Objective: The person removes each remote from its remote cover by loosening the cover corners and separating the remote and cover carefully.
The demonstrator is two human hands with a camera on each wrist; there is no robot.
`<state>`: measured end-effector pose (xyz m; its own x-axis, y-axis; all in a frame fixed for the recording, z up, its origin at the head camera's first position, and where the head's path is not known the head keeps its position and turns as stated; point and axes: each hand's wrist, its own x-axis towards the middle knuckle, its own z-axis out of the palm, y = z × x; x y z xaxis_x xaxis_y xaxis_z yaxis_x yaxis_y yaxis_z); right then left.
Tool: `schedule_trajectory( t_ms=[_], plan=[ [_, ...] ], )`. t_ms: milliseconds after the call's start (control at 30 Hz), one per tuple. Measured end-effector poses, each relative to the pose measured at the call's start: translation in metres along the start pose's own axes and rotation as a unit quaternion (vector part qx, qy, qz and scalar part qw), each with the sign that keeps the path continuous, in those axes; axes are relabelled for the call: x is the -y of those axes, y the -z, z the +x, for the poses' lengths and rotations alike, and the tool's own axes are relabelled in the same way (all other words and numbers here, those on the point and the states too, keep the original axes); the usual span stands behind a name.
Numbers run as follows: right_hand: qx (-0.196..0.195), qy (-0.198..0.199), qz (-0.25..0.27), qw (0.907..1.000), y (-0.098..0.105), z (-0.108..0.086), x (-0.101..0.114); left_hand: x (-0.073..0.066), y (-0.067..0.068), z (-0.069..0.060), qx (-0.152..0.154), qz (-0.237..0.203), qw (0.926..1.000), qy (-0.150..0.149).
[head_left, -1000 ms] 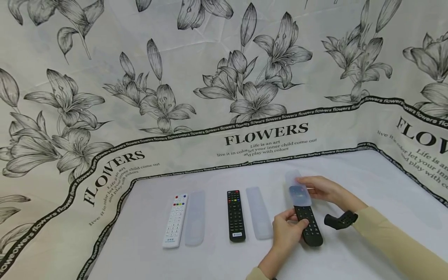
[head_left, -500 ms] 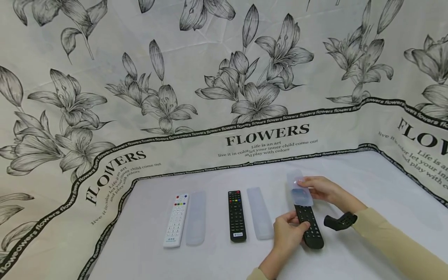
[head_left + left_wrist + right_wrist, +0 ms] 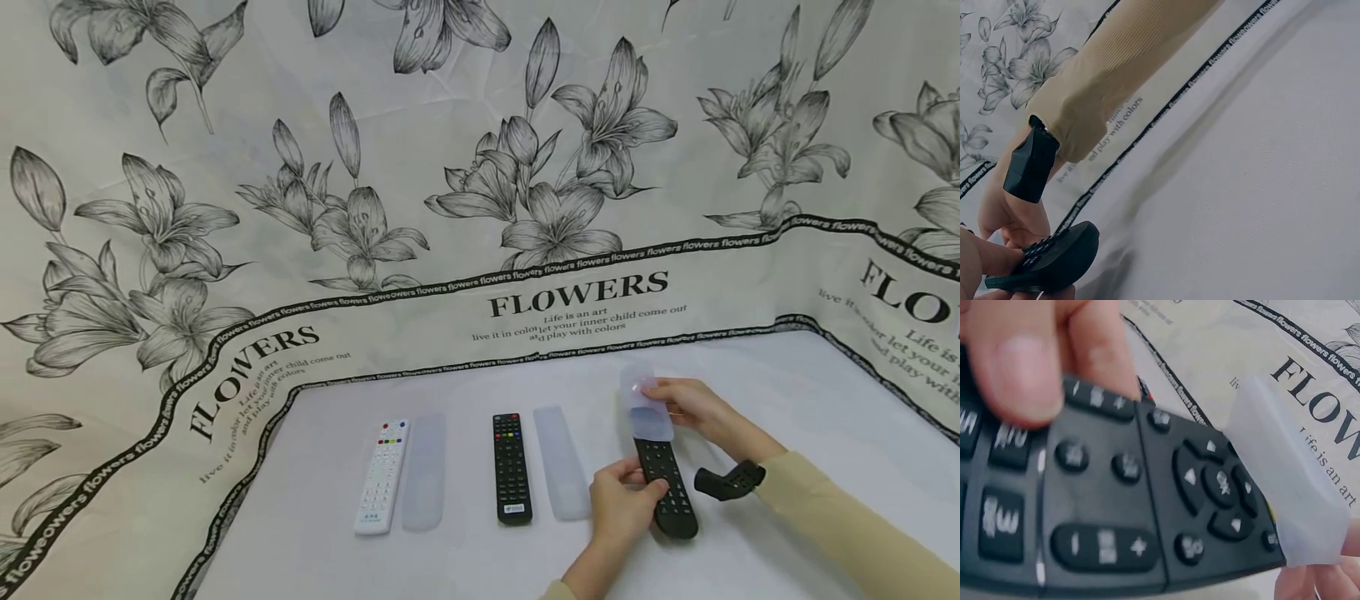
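My left hand [image 3: 624, 504] grips a black remote control [image 3: 667, 492], thumb over its buttons. In the head view the remote slants, its upper end inside a translucent sleeve cover [image 3: 651, 423]. My right hand [image 3: 693, 406] pinches the cover from its right side. The right wrist view shows the cover [image 3: 1294, 487] over the remote's end beyond the arrow and OK keys, the left thumb [image 3: 1022, 375] pressing the number-key side. In the left wrist view the remote's rounded lower end [image 3: 1063, 262] sticks out of the left hand.
To the left on the white table [image 3: 300, 517] lie a white remote [image 3: 382, 475], a translucent cover [image 3: 424, 471], a second black remote [image 3: 512, 471] and another translucent cover [image 3: 562, 462]. A flower-printed cloth [image 3: 405, 325] stands behind. My right wrist wears a black strap [image 3: 729, 481].
The held remote has shifted slightly toward me, and a shorter length of it shows inside the cover. Both hands keep their holds. The head view has tilted a little.
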<state>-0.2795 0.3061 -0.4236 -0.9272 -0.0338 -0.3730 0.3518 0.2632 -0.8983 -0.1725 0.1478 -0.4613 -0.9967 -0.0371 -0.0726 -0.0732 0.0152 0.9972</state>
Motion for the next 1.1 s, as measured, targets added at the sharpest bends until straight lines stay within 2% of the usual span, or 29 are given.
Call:
schedule_trajectory(
  t_ms=[167, 367, 467, 667, 933, 1100],
  plan=[
    [0.016, 0.015, 0.019, 0.9996, 0.001, 0.001, -0.002, 0.003, -0.002, -0.004, -0.011, -0.006, 0.9998, -0.016],
    [0.053, 0.027, 0.073, 0.9956, 0.005, 0.001, -0.005, 0.003, -0.004, -0.009, -0.011, 0.008, 0.9988, -0.048],
    [0.052, 0.027, 0.079, 0.9951, 0.006, -0.001, -0.006, 0.004, -0.006, -0.011, -0.015, 0.011, 0.9984, -0.054],
    [0.026, 0.034, 0.042, 0.9982, 0.009, -0.004, -0.004, 0.002, -0.006, -0.010, -0.011, 0.007, 0.9993, -0.036],
    [0.029, 0.073, 0.027, 0.9965, 0.014, -0.010, -0.003, 0.001, -0.009, -0.005, -0.007, -0.008, 0.9999, -0.007],
    [0.025, 0.076, 0.009, 0.9967, 0.015, -0.014, -0.002, 0.000, -0.010, 0.003, -0.018, -0.013, 0.9997, 0.011]
  ],
)
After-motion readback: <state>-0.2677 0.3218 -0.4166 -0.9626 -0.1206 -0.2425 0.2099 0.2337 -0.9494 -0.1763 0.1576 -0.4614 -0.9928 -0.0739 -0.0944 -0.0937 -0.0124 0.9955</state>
